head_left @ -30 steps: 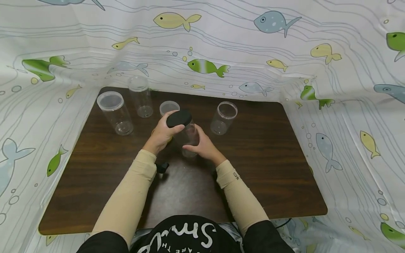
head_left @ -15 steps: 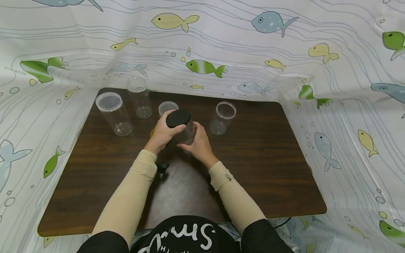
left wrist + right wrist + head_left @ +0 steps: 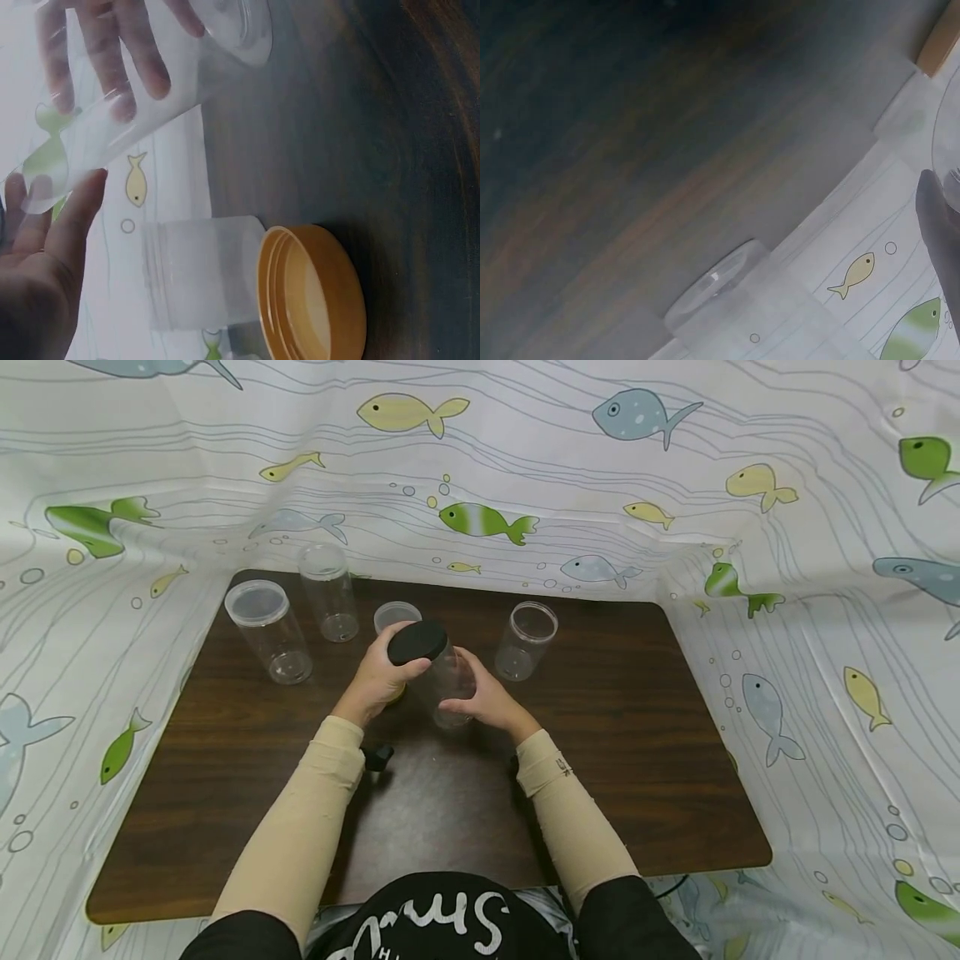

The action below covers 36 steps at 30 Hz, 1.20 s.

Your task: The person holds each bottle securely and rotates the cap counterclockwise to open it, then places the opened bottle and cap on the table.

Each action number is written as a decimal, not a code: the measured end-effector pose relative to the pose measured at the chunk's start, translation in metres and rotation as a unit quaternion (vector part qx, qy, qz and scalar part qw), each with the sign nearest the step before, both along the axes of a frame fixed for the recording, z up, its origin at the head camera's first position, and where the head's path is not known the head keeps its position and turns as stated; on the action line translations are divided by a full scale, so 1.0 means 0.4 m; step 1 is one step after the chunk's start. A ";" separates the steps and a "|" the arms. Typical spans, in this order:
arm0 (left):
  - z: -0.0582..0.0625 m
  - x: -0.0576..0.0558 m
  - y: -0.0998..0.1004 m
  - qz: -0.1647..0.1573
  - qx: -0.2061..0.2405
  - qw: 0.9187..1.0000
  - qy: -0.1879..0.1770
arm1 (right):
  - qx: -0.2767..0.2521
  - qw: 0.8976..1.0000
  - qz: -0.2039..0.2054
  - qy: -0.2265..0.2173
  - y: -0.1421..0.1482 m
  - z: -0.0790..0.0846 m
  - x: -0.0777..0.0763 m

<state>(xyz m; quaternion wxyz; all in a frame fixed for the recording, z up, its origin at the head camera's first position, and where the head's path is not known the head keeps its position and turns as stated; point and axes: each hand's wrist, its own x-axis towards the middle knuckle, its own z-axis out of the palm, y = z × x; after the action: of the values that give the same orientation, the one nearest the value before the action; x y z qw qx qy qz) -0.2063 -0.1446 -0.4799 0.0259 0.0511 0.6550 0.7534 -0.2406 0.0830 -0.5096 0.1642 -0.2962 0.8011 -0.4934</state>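
Note:
A tall clear jar (image 3: pixel 448 687) with a black lid (image 3: pixel 417 642) is held tilted over the table by both hands. My left hand (image 3: pixel 372 675) grips the lid, its thumb lying across the near side. Lower down, my right hand (image 3: pixel 487 695) holds the jar's body, and its fingers show through the clear wall in the left wrist view. An orange screw lid (image 3: pixel 319 292) stands on its edge close to my left hand. Only a thumb or finger (image 3: pixel 937 225) of the right hand shows at the edge of the right wrist view.
Two tall clear jars with whitish lids, one nearer (image 3: pixel 268 631) and one behind (image 3: pixel 328 593), stand at the back left. A shorter clear jar (image 3: pixel 396 613) is behind my left hand. One open-topped jar (image 3: pixel 527 641) stands back right. Fish-printed cloth (image 3: pixel 480 460) surrounds the dark table (image 3: pixel 637 760).
My right hand slid around the jar to the left, then came back to the right. The jar has tilted more, its lidded top shifting slightly left. My left hand stays on the lid.

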 end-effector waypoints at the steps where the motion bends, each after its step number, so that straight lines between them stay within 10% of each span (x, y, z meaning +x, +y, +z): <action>1: 0.000 0.000 0.001 -0.004 0.002 1.000 0.001 | 0.000 1.000 0.003 -0.008 0.000 0.000 -0.001; 16: 0.001 0.001 0.019 0.028 -0.035 0.999 -0.005 | 0.021 0.996 -0.068 0.053 -0.038 -0.013 0.026; 25: 0.004 0.001 0.077 0.134 -0.170 0.976 0.004 | 0.082 0.956 -0.202 0.197 -0.078 -0.040 0.055; 36: 0.002 0.006 0.038 0.042 -0.061 0.997 0.038 | -0.002 0.980 -0.162 0.114 -0.060 -0.036 0.049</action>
<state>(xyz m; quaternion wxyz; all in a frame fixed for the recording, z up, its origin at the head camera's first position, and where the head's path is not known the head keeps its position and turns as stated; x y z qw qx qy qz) -0.2039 -0.1296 -0.4791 -0.0283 0.0506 0.7016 0.7102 -0.2211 0.0591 -0.5238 -0.0106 -0.2172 0.8507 -0.4786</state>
